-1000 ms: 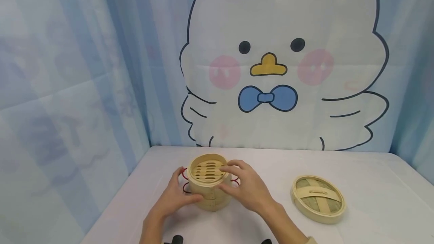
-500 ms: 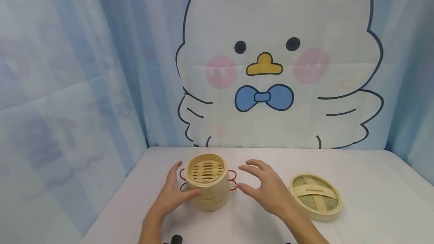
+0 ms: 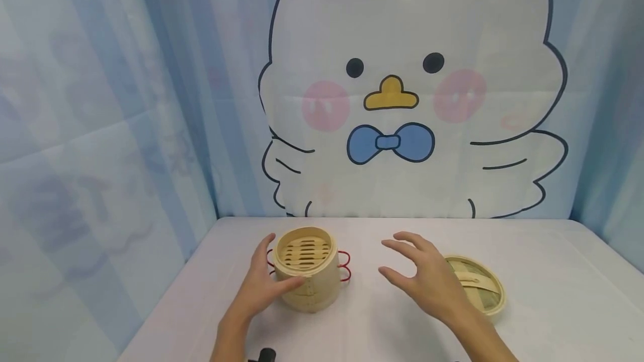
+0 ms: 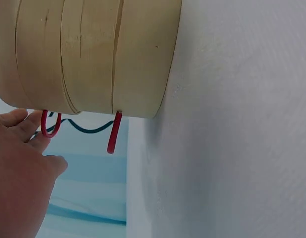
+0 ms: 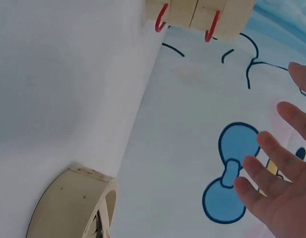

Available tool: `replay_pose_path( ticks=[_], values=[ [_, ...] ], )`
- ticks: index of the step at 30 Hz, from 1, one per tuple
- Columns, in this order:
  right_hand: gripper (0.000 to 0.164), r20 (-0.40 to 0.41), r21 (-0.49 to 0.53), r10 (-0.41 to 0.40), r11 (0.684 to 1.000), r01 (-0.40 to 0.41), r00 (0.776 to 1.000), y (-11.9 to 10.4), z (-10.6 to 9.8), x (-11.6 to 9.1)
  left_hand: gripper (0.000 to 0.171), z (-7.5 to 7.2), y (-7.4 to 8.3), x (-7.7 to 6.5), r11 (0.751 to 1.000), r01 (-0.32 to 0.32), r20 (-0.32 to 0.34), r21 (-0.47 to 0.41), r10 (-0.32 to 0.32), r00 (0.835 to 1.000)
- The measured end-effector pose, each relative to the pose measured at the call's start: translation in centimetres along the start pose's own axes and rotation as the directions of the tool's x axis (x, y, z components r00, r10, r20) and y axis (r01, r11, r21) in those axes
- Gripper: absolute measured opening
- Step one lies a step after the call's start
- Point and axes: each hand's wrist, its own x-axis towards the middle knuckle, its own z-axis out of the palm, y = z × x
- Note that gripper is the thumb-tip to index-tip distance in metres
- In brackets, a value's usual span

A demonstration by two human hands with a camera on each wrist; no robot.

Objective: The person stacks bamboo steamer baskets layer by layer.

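A bamboo steamer [image 3: 314,290] of stacked tiers stands upright on the table, its slatted top uncovered and red loop handles [image 3: 344,266] at its sides. My left hand [image 3: 259,286] is at its left side, fingers spread, the thumb overlapping the front and the fingertips near the rim. In the left wrist view those fingers reach past the steamer wall [image 4: 88,59] beside a red loop. Away to the right, my right hand [image 3: 432,278] is in the air with fingers apart and nothing in them. It partly covers the round bamboo lid [image 3: 487,289].
The table [image 3: 568,295] has a pale cover, and its far edge meets a curtain [image 3: 392,189] printed with a cartoon bird. Another blue striped curtain [image 3: 100,155] hangs along the left. A small dark object [image 3: 267,355] shows at the bottom edge.
My right hand has come off the steamer's rim and moved right, now in front of the lid. My left hand has stayed beside the steamer, which stands where it was.
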Motion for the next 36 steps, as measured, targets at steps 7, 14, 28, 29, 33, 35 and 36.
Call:
replay_pose_path(
  ticks=[7, 14, 28, 29, 33, 35, 36],
  values=[
    [0.043, -0.025, -0.029, -0.027, 0.999, 0.026, 0.999, 1.6, -0.9, -0.5, 0.118, 0.3, 0.1, 0.1, 1.0, -0.008, -0.008, -0.02, 0.008, 1.0],
    [0.044, -0.017, -0.042, 0.009, 0.999, -0.009, 1.0, 3.0, -2.1, -0.8, 0.119, 0.4, 0.1, 0.2, 0.999, -0.028, -0.003, -0.04, 0.028, 1.0],
    [0.046, 0.017, -0.053, 0.151, 0.987, -0.15, 0.988, 6.4, -3.8, -2.4, 0.121, 0.7, 0.2, 0.1, 0.998, -0.041, 0.002, -0.043, 0.041, 0.999],
    [0.046, 0.019, -0.051, 0.159, 0.986, -0.158, 0.987, 6.6, -3.8, -2.4, 0.122, 0.7, 0.2, 0.1, 0.998, -0.041, 0.001, -0.042, 0.041, 0.999],
    [0.048, 0.023, -0.053, 0.169, 0.984, -0.168, 0.985, 7.2, -4.0, -2.6, 0.123, 0.8, 0.3, 0.1, 0.999, -0.034, 0.002, -0.036, 0.034, 0.999],
    [0.048, 0.019, -0.057, 0.167, 0.984, -0.166, 0.986, 7.5, -4.0, -2.7, 0.124, 0.8, 0.3, 0.1, 0.999, -0.019, 0.006, -0.037, 0.019, 1.0],
    [0.049, 0.019, -0.061, 0.168, 0.984, -0.167, 0.986, 7.6, -4.0, -2.7, 0.124, 0.8, 0.3, 0.1, 0.999, -0.015, 0.008, -0.039, 0.015, 1.0]
  ],
)
